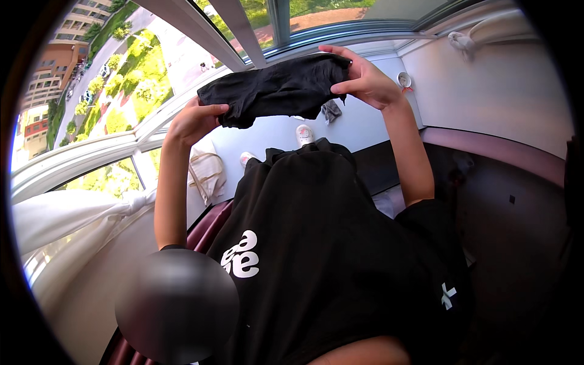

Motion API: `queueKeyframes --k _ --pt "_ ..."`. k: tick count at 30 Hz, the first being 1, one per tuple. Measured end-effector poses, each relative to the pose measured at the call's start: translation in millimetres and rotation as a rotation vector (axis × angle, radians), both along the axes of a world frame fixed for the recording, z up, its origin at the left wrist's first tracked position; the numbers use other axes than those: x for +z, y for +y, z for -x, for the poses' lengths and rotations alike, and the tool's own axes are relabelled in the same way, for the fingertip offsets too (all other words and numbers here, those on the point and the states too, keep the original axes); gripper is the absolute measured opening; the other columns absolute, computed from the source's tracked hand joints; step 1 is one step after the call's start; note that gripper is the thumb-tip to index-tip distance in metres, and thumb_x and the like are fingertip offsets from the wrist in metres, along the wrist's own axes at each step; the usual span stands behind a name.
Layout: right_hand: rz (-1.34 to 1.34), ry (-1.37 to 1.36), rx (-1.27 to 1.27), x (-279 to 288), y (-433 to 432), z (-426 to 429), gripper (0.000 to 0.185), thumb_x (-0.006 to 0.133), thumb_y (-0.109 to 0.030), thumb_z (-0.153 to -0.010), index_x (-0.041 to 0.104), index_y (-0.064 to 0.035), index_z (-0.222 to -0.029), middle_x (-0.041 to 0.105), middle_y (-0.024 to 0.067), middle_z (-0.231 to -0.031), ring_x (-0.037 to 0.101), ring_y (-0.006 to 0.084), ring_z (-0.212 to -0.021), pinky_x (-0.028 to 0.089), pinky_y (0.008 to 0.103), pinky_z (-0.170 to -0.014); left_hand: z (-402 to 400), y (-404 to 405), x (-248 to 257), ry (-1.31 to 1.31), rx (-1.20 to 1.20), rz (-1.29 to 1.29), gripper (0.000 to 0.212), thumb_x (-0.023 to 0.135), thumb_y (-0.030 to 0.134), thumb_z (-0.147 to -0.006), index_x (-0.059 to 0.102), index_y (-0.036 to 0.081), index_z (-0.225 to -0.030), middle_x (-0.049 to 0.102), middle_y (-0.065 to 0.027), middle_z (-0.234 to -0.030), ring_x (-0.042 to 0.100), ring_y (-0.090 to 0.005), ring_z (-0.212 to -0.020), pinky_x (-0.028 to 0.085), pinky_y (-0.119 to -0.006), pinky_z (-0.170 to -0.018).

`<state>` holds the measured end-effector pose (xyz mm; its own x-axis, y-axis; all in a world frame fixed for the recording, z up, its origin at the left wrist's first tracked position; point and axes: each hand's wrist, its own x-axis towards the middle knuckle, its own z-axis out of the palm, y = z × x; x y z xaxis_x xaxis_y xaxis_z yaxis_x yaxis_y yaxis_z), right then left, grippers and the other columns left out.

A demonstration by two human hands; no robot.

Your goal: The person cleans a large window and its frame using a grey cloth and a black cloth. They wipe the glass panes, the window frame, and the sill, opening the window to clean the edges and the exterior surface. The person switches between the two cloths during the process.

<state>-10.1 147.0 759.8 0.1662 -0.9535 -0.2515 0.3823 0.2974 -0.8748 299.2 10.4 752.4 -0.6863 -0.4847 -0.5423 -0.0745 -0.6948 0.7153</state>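
A black cloth garment [278,89] is stretched crosswise in the air in front of me, creased and folded into a long strip. My left hand [196,119] grips its left end, with the thumb lying across the near face. Its right end is pinched between the thumb and fingers of my right hand [367,84], and one finger reaches out along the top edge. Both arms are held out ahead of me. Beyond the cloth's lower edge, a small grey cloth [331,111] lies crumpled on the white surface [269,132] below.
White-framed windows [137,137] run along the left and front. A white curtain [73,214] is knotted at the left. A cream fabric bag [206,171] rests near my white clogs [305,135]. At the right stand a small white container [404,80] and a dark panel [506,228].
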Motion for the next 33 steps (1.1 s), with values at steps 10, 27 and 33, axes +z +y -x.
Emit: queueKeyframes --k 10,27,33 --pt "0.232 0.104 -0.018 42.6 10.1 -5.5 0.079 0.062 0.009 -0.062 0.026 -0.0078 -0.131 0.051 0.0075 -0.108 0.049 0.0156 -0.100 0.039 0.0261 -0.088 -5.3 10.1 28.7 0.135 -0.007 0.027 0.066 0.062 -0.008 -0.059 0.036 -0.005 -0.120 0.049 -0.0145 -0.115 0.050 -0.0238 -0.105 0.037 -0.035 -0.093" --pt "0.667 0.760 -0.415 151.0 7.3 0.7 0.019 0.058 0.005 -0.075 0.060 0.0001 -0.093 0.062 0.0070 -0.089 0.053 0.0096 -0.072 0.038 0.0173 -0.060 0.6 -2.1 127.7 0.430 0.079 0.536 0.085 0.074 0.047 -0.059 0.030 0.004 -0.117 0.039 -0.0133 -0.119 0.038 -0.0242 -0.115 0.030 -0.036 -0.097" --pt "1.210 0.583 -0.227 153.3 17.1 13.0 0.052 0.067 0.006 -0.065 0.045 0.0020 -0.112 0.059 0.0096 -0.094 0.056 0.0108 -0.083 0.047 0.0217 -0.073 5.9 -5.6 144.6 0.893 -0.145 1.043 0.090 0.067 0.074 -0.035 0.039 0.011 -0.094 0.037 -0.0105 -0.102 0.041 -0.0220 -0.096 0.034 -0.037 -0.089"
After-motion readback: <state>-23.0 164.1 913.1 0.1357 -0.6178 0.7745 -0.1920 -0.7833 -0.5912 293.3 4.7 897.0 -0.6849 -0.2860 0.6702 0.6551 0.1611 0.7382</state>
